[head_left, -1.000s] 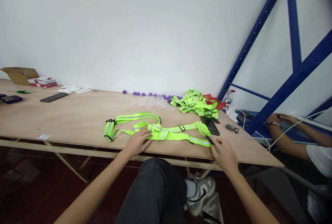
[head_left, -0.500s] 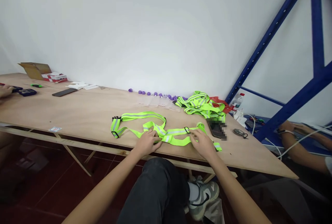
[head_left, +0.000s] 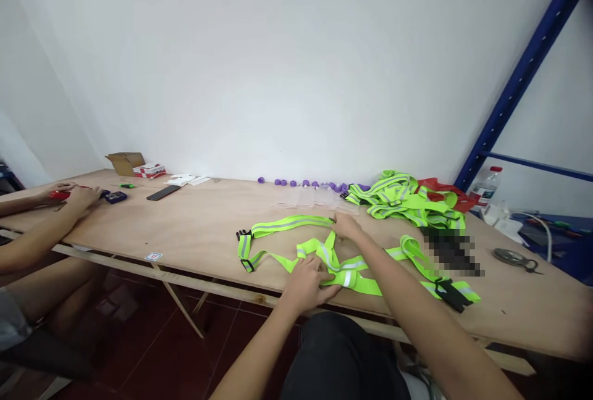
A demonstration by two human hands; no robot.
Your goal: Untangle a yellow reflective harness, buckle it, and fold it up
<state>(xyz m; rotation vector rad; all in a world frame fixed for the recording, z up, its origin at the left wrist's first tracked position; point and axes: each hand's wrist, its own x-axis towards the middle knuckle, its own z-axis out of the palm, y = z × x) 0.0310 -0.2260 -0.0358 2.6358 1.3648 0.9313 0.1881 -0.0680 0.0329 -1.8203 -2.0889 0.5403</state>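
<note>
A neon-green reflective strap vest (head_left: 287,223) with silver stripes and black buckles lies spread along the front of the wooden table. My left hand (head_left: 308,283) rests over its near straps, fingers bent and closed on the webbing at the middle. Farther back, my right hand (head_left: 346,227) pinches the upper strap where a black slider sits; its fingertips partly hide that spot. A black side-release buckle (head_left: 243,235) is at the vest's left end. On the right, a wider black piece (head_left: 453,294) lies on the lower strap, beyond my right forearm.
A heap of similar green vests (head_left: 393,196) lies at the back right beside red fabric (head_left: 447,193) and a bottle (head_left: 485,187). Purple rings (head_left: 306,184) line the wall. At the left, a co-worker's hands (head_left: 78,197) hold something red near a cardboard box (head_left: 125,163).
My right hand has moved from the right-hand slider up and back to the upper strap. My left hand stays on the near straps. The view has swung, showing more of the co-worker.
</note>
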